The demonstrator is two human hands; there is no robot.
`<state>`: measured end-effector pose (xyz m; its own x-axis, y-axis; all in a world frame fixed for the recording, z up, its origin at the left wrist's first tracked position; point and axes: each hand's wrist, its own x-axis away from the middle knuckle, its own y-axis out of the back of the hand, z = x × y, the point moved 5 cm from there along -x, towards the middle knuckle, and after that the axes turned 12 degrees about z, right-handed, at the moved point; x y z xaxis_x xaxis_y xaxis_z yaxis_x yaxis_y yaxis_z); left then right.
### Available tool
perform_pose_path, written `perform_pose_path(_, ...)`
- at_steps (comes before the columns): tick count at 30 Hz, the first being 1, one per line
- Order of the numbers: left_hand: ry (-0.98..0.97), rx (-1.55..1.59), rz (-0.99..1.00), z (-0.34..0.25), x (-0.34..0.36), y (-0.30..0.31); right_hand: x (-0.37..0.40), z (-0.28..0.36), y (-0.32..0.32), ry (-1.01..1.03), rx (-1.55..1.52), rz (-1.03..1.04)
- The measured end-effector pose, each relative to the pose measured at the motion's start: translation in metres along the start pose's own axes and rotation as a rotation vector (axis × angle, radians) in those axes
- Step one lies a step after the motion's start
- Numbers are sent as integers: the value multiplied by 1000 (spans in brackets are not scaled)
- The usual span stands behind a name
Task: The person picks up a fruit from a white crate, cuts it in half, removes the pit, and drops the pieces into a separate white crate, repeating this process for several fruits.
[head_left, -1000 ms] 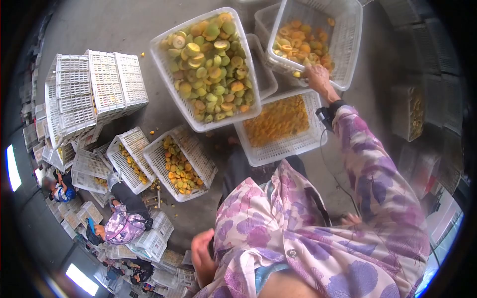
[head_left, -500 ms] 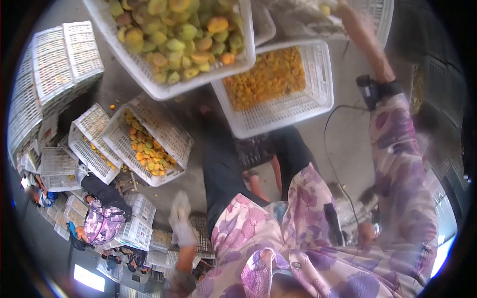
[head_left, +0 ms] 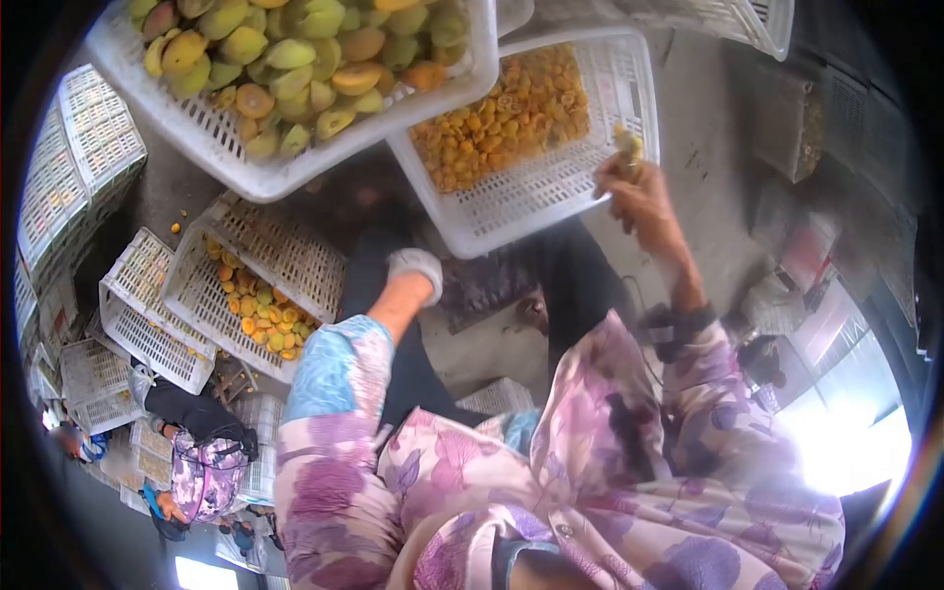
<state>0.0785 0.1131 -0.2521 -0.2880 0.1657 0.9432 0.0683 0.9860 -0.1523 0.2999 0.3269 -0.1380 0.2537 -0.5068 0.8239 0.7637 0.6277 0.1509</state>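
A pale glove covers my left hand (head_left: 415, 275), which is over my dark-trousered leg, below the crates; its fingers cannot be made out. Bare and closed, my right hand (head_left: 637, 195) pinches a small yellow-green fruit piece (head_left: 629, 146) at the right rim of a white crate (head_left: 551, 211). Orange fruit pieces (head_left: 501, 113) cover the far left part of that crate. Overlapping its upper left side is a larger white crate (head_left: 246, 177), filled with green and yellow cut fruit (head_left: 315, 74).
Tilted white crates (head_left: 241, 295) with fruit pieces lie to the left, and stacked crates (head_left: 93, 147) rise at the far left. A person in a floral top (head_left: 208, 477) is at the lower left. Another crate (head_left: 733, 20) shows at the top right.
My left hand has moved up toward the crates. My right hand has come down from the top right to the crate's rim, with the fruit piece now visible. The view has shifted.
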Motion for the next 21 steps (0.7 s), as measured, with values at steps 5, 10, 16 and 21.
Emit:
perform_pose_path(5,144,4,20,-44,-75,-19,-39,-13,10,38,-2,30)
perform_pose_path(10,115,141,-15,-61,-148,-63,-65,-60,70,64,-9,-25)
perform_pose_path(16,205,201,-136,3,-155,-83,-108,-99,183,596,887,-503)
perform_pose_path(21,711,-1270,-260,108,-173,-63,-167,-135,192,351,396,-264)
